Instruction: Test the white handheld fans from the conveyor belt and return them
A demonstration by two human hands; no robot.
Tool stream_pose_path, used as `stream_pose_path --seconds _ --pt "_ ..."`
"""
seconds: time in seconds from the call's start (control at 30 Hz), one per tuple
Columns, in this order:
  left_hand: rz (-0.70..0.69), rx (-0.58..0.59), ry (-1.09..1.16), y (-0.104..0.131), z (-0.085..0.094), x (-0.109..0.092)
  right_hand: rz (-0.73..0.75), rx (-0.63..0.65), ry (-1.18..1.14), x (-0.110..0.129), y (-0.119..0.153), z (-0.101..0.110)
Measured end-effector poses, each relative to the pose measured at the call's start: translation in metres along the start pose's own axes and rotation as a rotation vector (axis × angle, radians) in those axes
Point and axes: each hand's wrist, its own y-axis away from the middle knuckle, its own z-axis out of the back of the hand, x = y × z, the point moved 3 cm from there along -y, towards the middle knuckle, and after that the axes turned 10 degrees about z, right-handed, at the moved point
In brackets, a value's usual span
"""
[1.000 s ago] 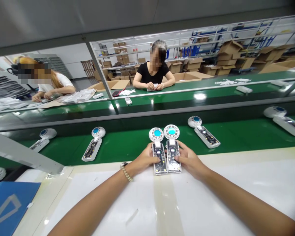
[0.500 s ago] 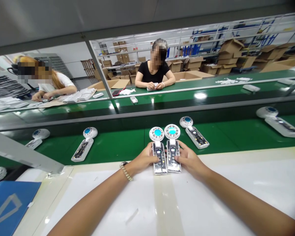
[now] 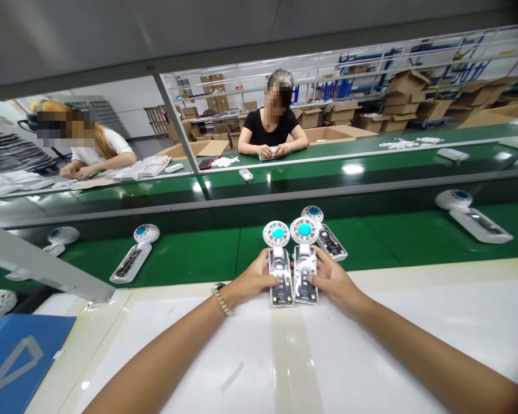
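At frame centre, the left hand [image 3: 252, 282] closes on the left fan unit [image 3: 280, 270] and the right hand [image 3: 334, 282] on the right fan unit [image 3: 304, 267], holding both side by side on the white table [image 3: 371, 356], apparently for comparison

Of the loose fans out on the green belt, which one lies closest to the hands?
The fan just behind the right hand, its round head almost touching the two held fans. The other belt fans lie well off to either side.

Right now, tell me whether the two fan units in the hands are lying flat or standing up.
Lying flat. Both fan units rest side by side on the white table, heads pointing away, left hand and right hand holding their handles.
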Motion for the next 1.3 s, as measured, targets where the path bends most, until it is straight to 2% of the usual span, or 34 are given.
stream_pose_path --seconds 0.13,0.33,0.53,0.63,0.8,0.9,0.97,1.07,1.13,1.23,1.3 --pt "-0.034 0.046 -0.016 -0.001 0.001 0.001 0.031 0.012 0.014 0.000 0.002 -0.001" --pt "-0.028 0.020 -0.022 0.001 0.000 0.001 0.035 -0.025 0.027 -0.003 0.003 0.002" --pt "-0.035 0.050 -0.002 0.004 -0.004 -0.002 0.029 -0.006 -0.008 0.001 0.003 -0.001" --pt "-0.020 0.010 0.063 0.002 -0.003 -0.004 -0.025 0.008 -0.044 0.007 0.003 -0.005" --pt "0.116 -0.147 0.175 -0.004 0.008 -0.005 -0.253 -0.051 -0.166 0.014 0.000 0.002" --pt "0.094 -0.275 0.161 -0.006 0.022 -0.011 -0.274 -0.116 -0.159 0.021 -0.007 0.021" --pt "0.038 -0.456 0.107 -0.006 0.039 -0.015 -0.207 -0.190 -0.044 0.026 -0.014 0.041" --pt "-0.126 -0.838 -0.110 -0.002 0.068 -0.025 -0.032 -0.309 0.368 0.035 -0.025 0.074" --pt "-0.221 -1.018 -0.232 0.003 0.083 -0.030 0.057 -0.337 0.598 0.038 -0.031 0.091" --pt "-0.301 -1.147 -0.336 0.009 0.091 -0.035 0.200 -0.372 0.830 0.046 -0.036 0.114" --pt "-0.405 -1.189 -0.528 0.013 0.082 -0.038 0.351 -0.485 1.120 0.059 -0.035 0.131"
